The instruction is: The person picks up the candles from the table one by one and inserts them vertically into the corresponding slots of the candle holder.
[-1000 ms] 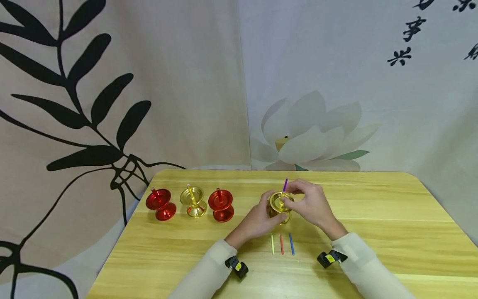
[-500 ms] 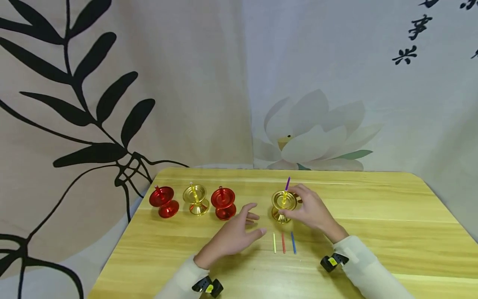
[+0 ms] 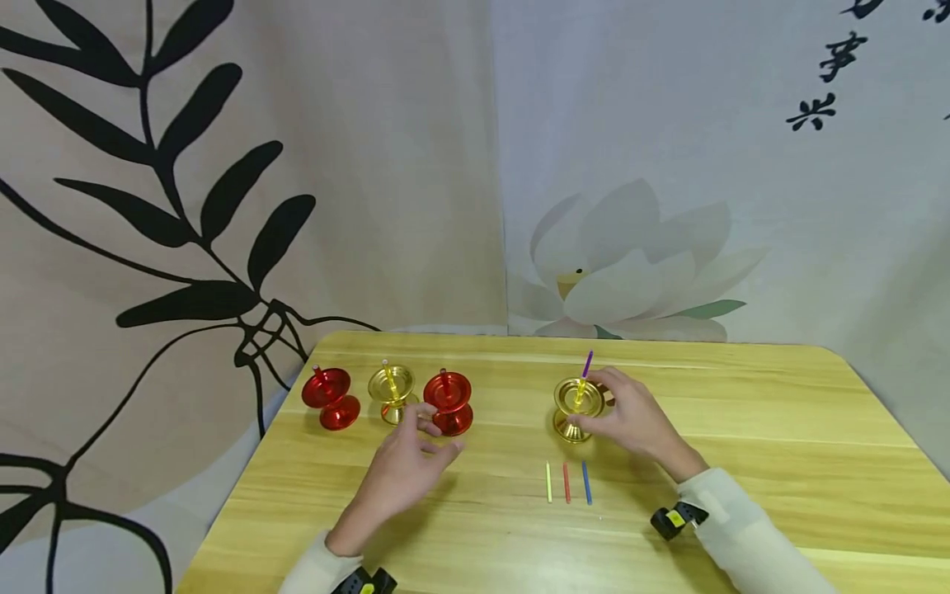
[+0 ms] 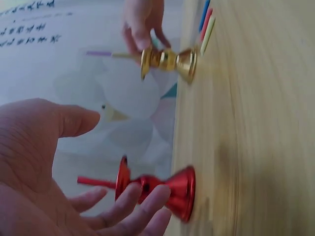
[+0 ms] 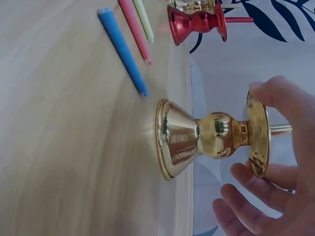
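My right hand (image 3: 631, 421) pinches the rim of a gold candle holder (image 3: 570, 427), thumb on the near side and fingers on the far side. A thin candle, purple (image 3: 588, 363) on top and yellowish below, rises from its dish. The holder's base appears to stand on the table. My left hand (image 3: 401, 470) holds nothing; its fingers are spread and loosely bent in front of a red candle holder (image 3: 448, 394) with a red candle. In the left wrist view the fingers overlap the red candle holder (image 4: 182, 191); whether they touch it I cannot tell.
Left of that red holder stand another gold candle holder (image 3: 391, 386) with a yellow candle and another red candle holder (image 3: 326, 389). Loose yellow (image 3: 549, 483), red (image 3: 567, 483) and blue (image 3: 586, 483) candles lie side by side on the wooden table (image 3: 742, 462).
My left hand has let go of the right-hand gold candle holder and moved left towards the red one. My right hand still grips the gold holder, which has shifted slightly right.
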Tool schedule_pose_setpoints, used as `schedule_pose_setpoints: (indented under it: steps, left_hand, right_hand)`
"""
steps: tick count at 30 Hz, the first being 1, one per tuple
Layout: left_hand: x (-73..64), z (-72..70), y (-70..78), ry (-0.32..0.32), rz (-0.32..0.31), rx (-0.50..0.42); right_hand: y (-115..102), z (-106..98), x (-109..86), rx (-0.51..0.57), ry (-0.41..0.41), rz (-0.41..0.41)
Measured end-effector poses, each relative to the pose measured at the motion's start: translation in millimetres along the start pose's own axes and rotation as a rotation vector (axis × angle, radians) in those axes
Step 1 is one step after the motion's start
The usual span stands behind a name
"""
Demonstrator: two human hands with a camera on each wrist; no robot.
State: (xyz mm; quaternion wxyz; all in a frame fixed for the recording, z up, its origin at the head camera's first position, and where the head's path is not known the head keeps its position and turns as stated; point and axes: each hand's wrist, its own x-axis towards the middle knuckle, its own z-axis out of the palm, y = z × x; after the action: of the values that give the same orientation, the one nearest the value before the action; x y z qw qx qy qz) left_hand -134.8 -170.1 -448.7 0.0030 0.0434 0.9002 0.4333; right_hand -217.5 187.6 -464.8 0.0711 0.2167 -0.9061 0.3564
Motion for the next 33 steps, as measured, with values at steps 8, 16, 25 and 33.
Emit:
schedule_pose_setpoints:
  steps: [8,16,25,33]
  left_hand:
    - [20.7,-0.6,-21.2,0.038,0.035,-0.034]
    - [40.8,11.2,-31.1,0.02,0.042,-0.111]
    - [52.2,17.9,-32.6,0.059,0.022,-0.147]
    - [61.7,28.6,-49.3,0.082,0.148,-0.137]
  right_hand:
    - [13.6,-12.0,-8.1,-0.031,0.003,0.015]
    - [20.3,-27.2,-16.9,-0.006,0.002,0.054]
    - [31.2,-44.9,-27.7,0.004,-0.006,0.102]
    - [43.2,-57.9,-37.3,-0.032,-0.019,0.157]
